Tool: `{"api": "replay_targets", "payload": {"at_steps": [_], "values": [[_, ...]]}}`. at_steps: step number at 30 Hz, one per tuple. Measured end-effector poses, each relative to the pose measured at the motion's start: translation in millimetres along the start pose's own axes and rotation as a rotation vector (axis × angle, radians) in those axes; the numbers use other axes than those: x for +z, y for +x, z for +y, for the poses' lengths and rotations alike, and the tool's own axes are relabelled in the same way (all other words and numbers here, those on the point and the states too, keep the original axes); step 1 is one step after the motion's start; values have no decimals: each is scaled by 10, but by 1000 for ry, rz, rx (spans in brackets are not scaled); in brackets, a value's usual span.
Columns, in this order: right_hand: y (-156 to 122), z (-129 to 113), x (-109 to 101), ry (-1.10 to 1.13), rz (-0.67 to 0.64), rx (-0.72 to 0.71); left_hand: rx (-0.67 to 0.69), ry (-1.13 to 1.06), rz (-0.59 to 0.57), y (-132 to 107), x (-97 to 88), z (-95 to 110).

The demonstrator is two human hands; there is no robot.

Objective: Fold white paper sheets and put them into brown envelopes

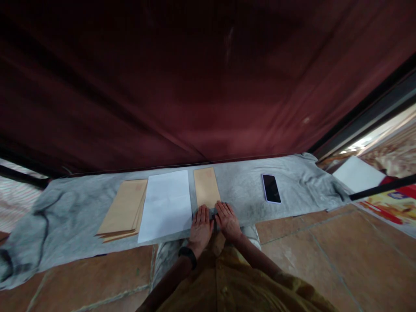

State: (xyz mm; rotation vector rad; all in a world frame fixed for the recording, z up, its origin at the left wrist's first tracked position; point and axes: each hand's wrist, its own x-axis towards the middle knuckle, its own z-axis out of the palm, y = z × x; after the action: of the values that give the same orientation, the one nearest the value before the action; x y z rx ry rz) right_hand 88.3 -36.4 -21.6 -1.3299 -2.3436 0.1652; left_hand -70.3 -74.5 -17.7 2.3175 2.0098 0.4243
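Note:
A tan paper envelope (206,186) lies upright on the grey cloth in front of me. Both my hands rest flat at its near end: my left hand (200,227) on its lower left, my right hand (228,220) on its lower right. Their fingers are stretched out and point away from me, with the thumbs close together. Neither hand grasps anything. Left of the envelope lies white paper (167,203). Farther left, a stack of several tan envelopes (121,206) is slightly fanned, its right side meeting the paper.
A phone (271,188) with a pale purple edge lies to the right on the grey cloth (240,186). Dark red fabric (201,108) hangs behind. Black frame bars (367,106) stand at the sides. A colourful printed bag (393,206) is at far right, above floor tiles (312,251).

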Motion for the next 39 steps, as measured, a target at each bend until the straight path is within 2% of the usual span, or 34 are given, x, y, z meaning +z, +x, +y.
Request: {"api": "replay_targets", "payload": {"at_steps": [7, 13, 16, 23, 30, 35, 39], "values": [[64, -142, 46, 60, -92, -53, 7, 12, -30, 3, 4, -25], [3, -74, 18, 40, -44, 7, -37, -42, -20, -15, -31, -57], [-30, -33, -1, 36, -24, 22, -84, -158, -9, 8, -46, -71], [-38, -26, 6, 54, -21, 42, -443, -581, 111, 317, -110, -117], [-23, -44, 37, 55, -18, 68, -647, -926, 166, 591, -136, -235], [43, -95, 56, 48, -21, 109, -634, -1040, 164, 665, -165, -148], [176, -151, 24, 58, 38, 207, -599, -1097, 159, 711, -319, 23]]}}
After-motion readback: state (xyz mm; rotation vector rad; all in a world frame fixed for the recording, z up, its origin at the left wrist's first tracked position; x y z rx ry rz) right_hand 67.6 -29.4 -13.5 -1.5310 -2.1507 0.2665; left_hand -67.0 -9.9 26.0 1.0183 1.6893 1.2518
